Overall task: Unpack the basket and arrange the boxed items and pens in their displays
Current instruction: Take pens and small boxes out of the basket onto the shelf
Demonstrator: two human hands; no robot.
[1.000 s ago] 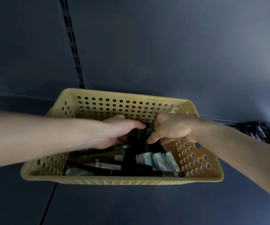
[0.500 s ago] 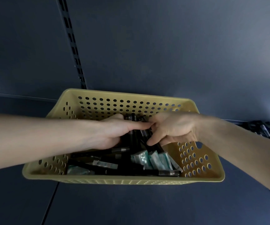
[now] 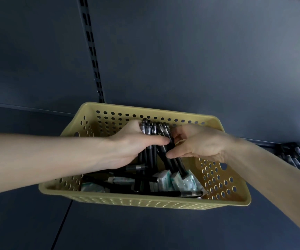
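Nearest, the dark shelf [image 3: 145, 231] is carrying the yellow basket [image 3: 145, 202], w/ its perforated front wall facing the camera. Inside, at the near side, loose pens [image 3: 163, 193] are lying flat & crossing each other on the bottom, black w/ silver bands. Just behind them the boxed items [image 3: 175, 179], white-and-teal, are leaning in a row towards the right part of the basket.

Above these, in the middle of the basket, both hands are meeting on one bundle of pens [image 3: 154, 134], which is standing approx. upright w/ the lower ends pointing down at the boxes. The left hand [image 3: 134, 147] is gripping it: fingers are curling round the back & the thumb is lying across the front. The right hand [image 3: 199, 143] is holding the same bundle from the other side, i.e. the thumb is pressing the lower part & the curled fingers are closing on the upper part.

Behind the hands the basket's far wall is standing close to the dark back panel [image 3: 199, 51], where a slotted upright [image 3: 91, 51] is running up. Far right on the shelf, a pile of pens [image 3: 297, 156] is lying, well apart from the basket.
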